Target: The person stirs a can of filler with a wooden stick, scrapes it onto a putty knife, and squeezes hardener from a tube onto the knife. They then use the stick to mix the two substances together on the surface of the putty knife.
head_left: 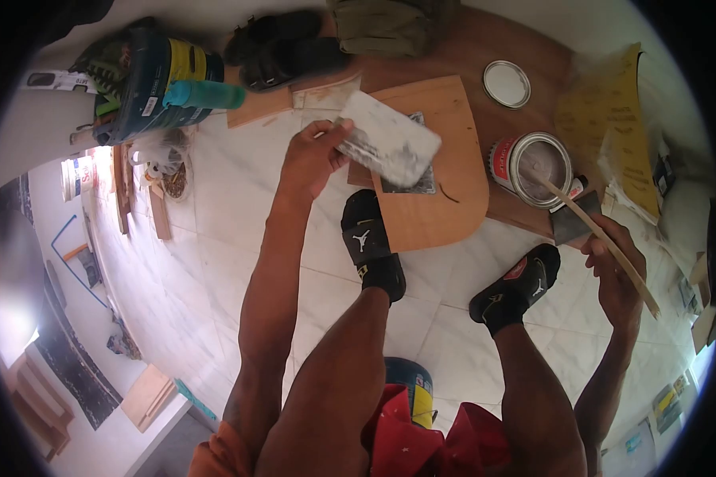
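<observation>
My left hand grips a white rectangular plate, streaked with grey along its face, by its left edge. It is held over a rounded wooden board, and behind it shows part of a dark smeared sheet on that board. My right hand is closed on a dark flat square piece, beside an open can of greyish paste. A thin wooden stick rises from the can and overlaps my right hand in this view.
The can's round lid lies on the brown panel. A small tube is by the can. Black sandals, a dark bucket with a teal bottle, and yellowish sandpaper surround the work. My feet flank the board.
</observation>
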`<state>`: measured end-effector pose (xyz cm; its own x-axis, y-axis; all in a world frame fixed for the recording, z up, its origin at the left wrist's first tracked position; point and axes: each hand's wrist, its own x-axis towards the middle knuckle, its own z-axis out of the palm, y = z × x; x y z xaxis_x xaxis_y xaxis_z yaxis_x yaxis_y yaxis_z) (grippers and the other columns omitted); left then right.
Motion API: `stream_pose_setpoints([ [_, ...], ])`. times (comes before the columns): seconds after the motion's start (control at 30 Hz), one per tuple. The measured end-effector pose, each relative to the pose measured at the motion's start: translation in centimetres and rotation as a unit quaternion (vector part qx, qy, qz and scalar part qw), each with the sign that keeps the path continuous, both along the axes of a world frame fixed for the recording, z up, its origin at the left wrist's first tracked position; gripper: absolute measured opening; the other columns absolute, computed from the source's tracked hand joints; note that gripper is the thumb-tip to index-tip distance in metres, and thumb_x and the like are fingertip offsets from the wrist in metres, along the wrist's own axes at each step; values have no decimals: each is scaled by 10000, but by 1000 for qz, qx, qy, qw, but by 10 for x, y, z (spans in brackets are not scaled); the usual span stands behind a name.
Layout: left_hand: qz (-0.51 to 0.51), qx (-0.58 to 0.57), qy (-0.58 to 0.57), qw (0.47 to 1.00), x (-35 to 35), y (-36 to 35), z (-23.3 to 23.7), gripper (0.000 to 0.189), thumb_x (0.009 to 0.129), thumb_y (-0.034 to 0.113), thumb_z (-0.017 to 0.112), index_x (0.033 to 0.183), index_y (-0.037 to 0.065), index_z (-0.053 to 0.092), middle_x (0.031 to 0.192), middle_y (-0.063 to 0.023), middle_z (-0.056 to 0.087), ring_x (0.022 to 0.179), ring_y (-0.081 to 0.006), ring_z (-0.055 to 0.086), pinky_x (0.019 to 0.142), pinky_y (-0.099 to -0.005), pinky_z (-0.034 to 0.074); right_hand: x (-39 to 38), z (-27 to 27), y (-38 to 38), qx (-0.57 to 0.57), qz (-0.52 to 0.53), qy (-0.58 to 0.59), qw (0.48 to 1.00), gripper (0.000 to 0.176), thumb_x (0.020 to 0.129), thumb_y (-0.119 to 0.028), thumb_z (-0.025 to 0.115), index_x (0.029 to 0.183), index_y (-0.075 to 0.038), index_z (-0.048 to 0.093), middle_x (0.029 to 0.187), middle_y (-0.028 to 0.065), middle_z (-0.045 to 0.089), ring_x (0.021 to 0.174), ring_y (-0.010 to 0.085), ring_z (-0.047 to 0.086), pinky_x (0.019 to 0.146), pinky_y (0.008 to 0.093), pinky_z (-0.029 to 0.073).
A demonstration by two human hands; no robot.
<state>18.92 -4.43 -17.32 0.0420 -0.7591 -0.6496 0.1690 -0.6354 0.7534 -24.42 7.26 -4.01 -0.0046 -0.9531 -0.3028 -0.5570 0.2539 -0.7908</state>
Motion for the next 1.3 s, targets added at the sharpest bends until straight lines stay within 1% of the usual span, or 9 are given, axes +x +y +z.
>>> stream_pose_setpoints([
  [0.3, 149, -12, 190, 970, -32, -43, -55, 223, 992, 116, 637, 1131, -51, 588, 1049, -103, 657, 977, -194, 632, 861, -301, 566, 4, 1, 0, -3, 7, -2, 1000, 352, 976, -185, 668, 1265, 12, 632, 908, 87, 684, 717, 102, 592, 627, 246, 482],
  [0.4, -29, -53, -119, 991, -40, -39, -39, 477, 977, 210, 676, 1287, -103, 491, 1156, -155, 639, 978, -226, 661, 820, -305, 577, 4, 2, -1, 5, 10, 8, 1000, 354, 991, -206, 649, 1276, 4, 627, 893, 75, 676, 716, 99, 589, 620, 243, 473],
  [0.47, -71, -101, -360, 925, -49, -17, -24, 544, 918, 274, 742, 1276, -81, 536, 1169, -155, 653, 905, -204, 685, 763, -309, 563, 4, -2, -1, -14, 28, 21, 999, 360, 1019, -236, 609, 1295, -5, 619, 854, 50, 654, 697, 94, 575, 599, 239, 448],
  [0.57, -265, -194, -346, 879, -64, 24, -8, 383, 886, 211, 752, 1198, 21, 637, 1123, -115, 656, 942, -221, 677, 773, -330, 558, 3, -2, -1, -8, 29, 23, 999, 357, 1024, -236, 601, 1297, -6, 619, 854, 50, 656, 696, 93, 573, 600, 237, 448],
  [0.67, -413, -403, -353, 737, -77, 58, -32, 275, 837, 177, 763, 1093, 100, 698, 1053, -75, 624, 969, -249, 653, 807, -359, 549, 5, -1, -2, 13, 10, 2, 1000, 347, 979, -179, 665, 1271, 5, 633, 912, 87, 681, 719, 106, 599, 625, 244, 492],
  [1.0, -434, -525, -425, 596, -108, 67, -54, 102, 803, 186, 651, 889, 131, 649, 927, -52, 547, 891, -226, 641, 775, -375, 522, -3, -13, 9, 10, 11, 24, 1000, 494, 994, -381, 640, 1318, -10, 611, 861, 36, 634, 720, 94, 548, 611, 240, 443],
  [1.1, -421, -492, -430, 629, -107, 74, -51, 88, 843, 177, 651, 886, 101, 643, 924, -61, 568, 872, -255, 640, 778, -412, 521, -7, -18, 10, 21, 5, 56, 998, 563, 988, -459, 631, 1338, -20, 603, 828, 9, 605, 712, 78, 516, 604, 224, 400],
  [1.27, -152, -296, -332, 883, -30, 89, -29, 131, 960, 150, 618, 987, 26, 649, 958, -106, 654, 857, -237, 653, 784, -390, 528, -12, -21, 8, 21, 2, 76, 997, 516, 1007, -412, 599, 1334, -13, 604, 839, 13, 602, 710, 78, 513, 603, 227, 388],
  [1.3, -83, -267, -322, 905, 10, 90, -40, 99, 922, -25, 562, 957, 9, 649, 947, -120, 679, 885, -259, 675, 773, -349, 535, -15, -23, 8, 22, -1, 70, 997, 516, 1007, -411, 596, 1335, -12, 603, 842, 14, 600, 712, 78, 512, 604, 227, 385],
])
